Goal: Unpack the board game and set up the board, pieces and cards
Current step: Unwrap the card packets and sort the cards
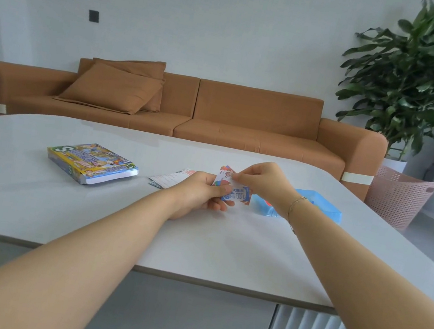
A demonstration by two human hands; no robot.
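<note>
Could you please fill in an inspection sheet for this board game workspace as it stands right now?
Surface: pale table, rounded corners.
Job's things: game box lying flat at left; printed sheet behind the left hand; blue tray at right; stack of cards held above the table.
Clutter: nothing seen.
Grippers: left hand grips the stack; right hand pinches its top card.
Cables: nothing seen.
Surroundings: brown sofa with cushions, potted plant, pink basket.
</note>
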